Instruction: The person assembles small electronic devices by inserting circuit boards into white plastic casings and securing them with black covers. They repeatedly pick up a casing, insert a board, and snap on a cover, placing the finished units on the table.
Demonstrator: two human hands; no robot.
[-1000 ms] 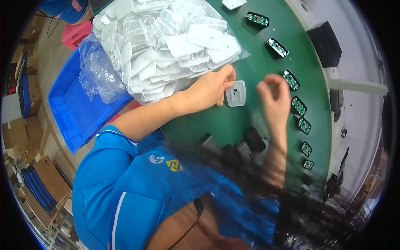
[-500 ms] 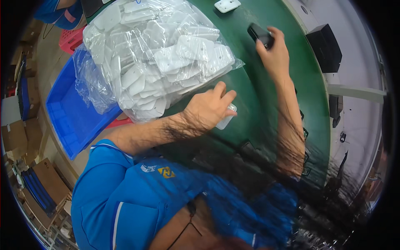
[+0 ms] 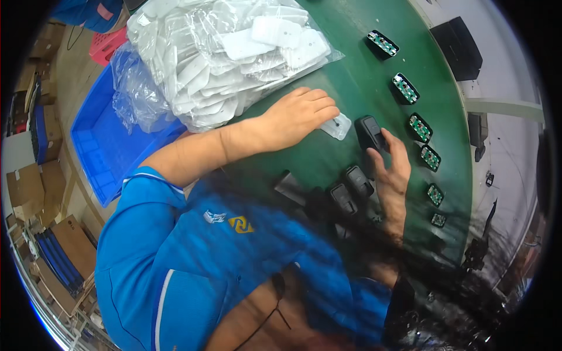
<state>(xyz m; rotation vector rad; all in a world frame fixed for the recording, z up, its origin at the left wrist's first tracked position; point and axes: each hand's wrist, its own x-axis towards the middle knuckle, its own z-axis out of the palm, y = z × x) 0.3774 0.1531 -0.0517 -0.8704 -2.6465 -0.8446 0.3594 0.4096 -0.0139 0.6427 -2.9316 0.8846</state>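
Note:
My left hand (image 3: 300, 117) has its fingers closed over one end of a white plastic plate (image 3: 337, 127) with rounded corners, low over the green table; the fingers hide that end. To its right, my right hand (image 3: 393, 167) has thumb and fingers at the near end and right edge of a black oblong casing (image 3: 369, 132). Nearer to me lie more black casings (image 3: 358, 180), partly covered by blurred dark hair. Beyond my left forearm sits a big clear plastic bag (image 3: 205, 64) full of similar white plates.
Along the right of the green table (image 3: 345, 35) runs a row of several black shells with green circuit boards (image 3: 405, 88). A blue bin (image 3: 111, 146) stands at the left, below a red crate (image 3: 108, 45). A black box (image 3: 456, 50) is past the table's right edge. Cardboard boxes (image 3: 26, 193) fill the far left.
My right hand has come nearer with the black casing, beside the white plate. My left hand still holds the plate. The view has shifted, and the row of circuit boards now shows.

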